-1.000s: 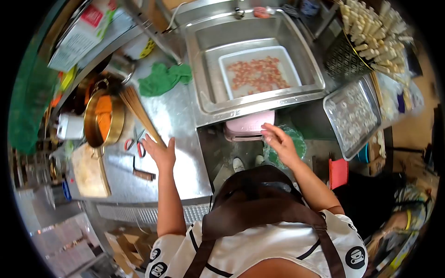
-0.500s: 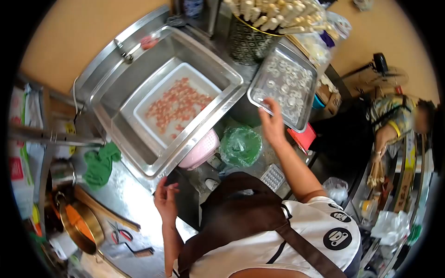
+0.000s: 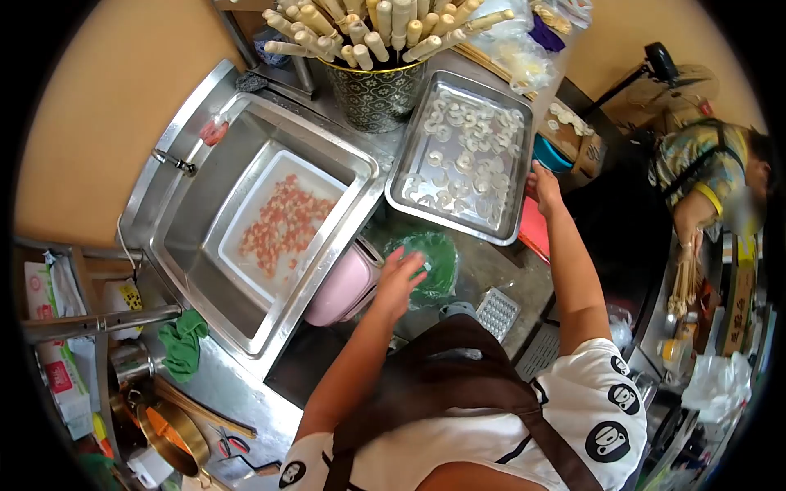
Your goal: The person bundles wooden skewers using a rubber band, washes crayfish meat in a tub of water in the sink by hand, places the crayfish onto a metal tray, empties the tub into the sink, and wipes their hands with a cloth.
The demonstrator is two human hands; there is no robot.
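Note:
A metal tray point(image 3: 407, 155) of pale curled pieces lies tilted beside the sink. My right hand point(image 3: 544, 186) is at the tray's right edge, its fingers partly hidden by the rim; whether it grips cannot be told. Below the tray's left corner, my left hand point(image 3: 399, 281) hangs over the green lined bin point(image 3: 438, 266), fingers apart and holding nothing. Inside the steel sink point(image 3: 201, 229) sits a white tub point(image 3: 233, 231) with reddish pieces in water. A pink container point(image 3: 344, 282) is under the sink's front edge.
A patterned bucket point(image 3: 375, 98) of wooden-handled sticks stands behind the tray. At lower left are a green cloth point(image 3: 183, 344), scissors point(image 3: 233, 445) and a brass pot point(image 3: 195, 446). A red item point(image 3: 534, 229) is below my right hand. Another person point(image 3: 708, 164) holds sticks at right.
The view has swung right, toward the tray. My right hand has reached the tray's right edge. My left hand has left the counter with the scissors and now hangs over the bin.

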